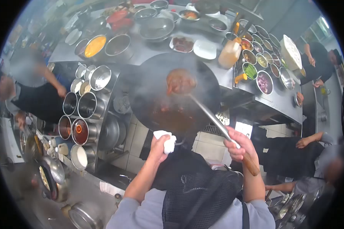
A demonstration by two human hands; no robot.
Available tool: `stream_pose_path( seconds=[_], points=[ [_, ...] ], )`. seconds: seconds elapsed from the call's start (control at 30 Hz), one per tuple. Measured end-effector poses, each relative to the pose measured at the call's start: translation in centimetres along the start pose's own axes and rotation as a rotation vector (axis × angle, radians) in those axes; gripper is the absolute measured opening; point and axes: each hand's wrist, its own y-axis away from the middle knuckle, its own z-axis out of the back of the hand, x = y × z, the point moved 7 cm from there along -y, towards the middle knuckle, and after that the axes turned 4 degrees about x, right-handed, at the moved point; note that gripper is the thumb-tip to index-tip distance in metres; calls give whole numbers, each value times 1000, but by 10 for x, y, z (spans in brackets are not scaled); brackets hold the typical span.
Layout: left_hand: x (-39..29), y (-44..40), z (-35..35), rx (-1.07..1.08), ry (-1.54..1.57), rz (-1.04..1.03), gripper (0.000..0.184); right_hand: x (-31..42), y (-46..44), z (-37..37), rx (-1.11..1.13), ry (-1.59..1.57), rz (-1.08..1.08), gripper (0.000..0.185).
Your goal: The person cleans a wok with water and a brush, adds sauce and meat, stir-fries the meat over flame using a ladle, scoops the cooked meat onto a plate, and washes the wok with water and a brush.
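Note:
My left hand (159, 147) is closed round a folded white cloth (166, 141) at the near edge of a large dark wok (145, 103). A little of the wok's handle shows beside the cloth. Wrapped round the wooden end of a long metal ladle (214, 118) is my right hand (241, 147). The ladle's bowl is over the wok, filled with reddish-brown food (181, 81). Below it, brown liquid (174, 121) with reddish bits lies in the wok. Steam blurs the wok's surface.
Metal pots (84, 131) of sauces stand at the left. Bowls of cut ingredients (264, 83) and a plastic jug (229, 54) stand at the right. A white dish (204, 49) sits behind the wok. Other people work at the left and right sides.

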Motion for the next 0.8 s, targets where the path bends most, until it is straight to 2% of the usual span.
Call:
stream_pose_path(
  seconds=[0.1, 0.17, 0.3, 0.37, 0.43, 0.5, 0.57, 0.63, 0.73, 0.8],
  points=[
    [-20, -15, -6, 24, 25, -67, 18, 48, -18, -12, 56, 64, 172, 55],
    [-33, -16, 4, -15, 15, -143, 16, 84, -37, -16, 11, 187, 290, 55],
    [-73, -5, 10, -111, -48, -218, 12, 135, -114, 13, -356, 623, 463, 64],
    [-90, -5, 14, -71, -46, -214, 12, 145, -163, 52, -573, 928, 504, 68],
    [-106, -2, 24, -159, -81, -243, 11, 153, -205, 94, -803, 1654, 814, 66],
    [-116, -9, 31, -116, -65, -233, 14, 137, -214, 98, -964, 1714, 637, 63],
    [-131, -4, 33, -216, -34, -231, 20, 124, -224, 125, -1020, 1832, 686, 68],
    [-141, -10, 37, -169, -58, -201, 21, 114, -220, 127, -1125, 1951, 551, 67],
    [-149, -18, 39, -121, -86, -162, 20, 115, -216, 142, -1151, 2014, 436, 69],
    [-151, -26, 40, -60, -83, -156, 19, 120, -211, 141, -1167, 2019, 471, 70]
  ],
)
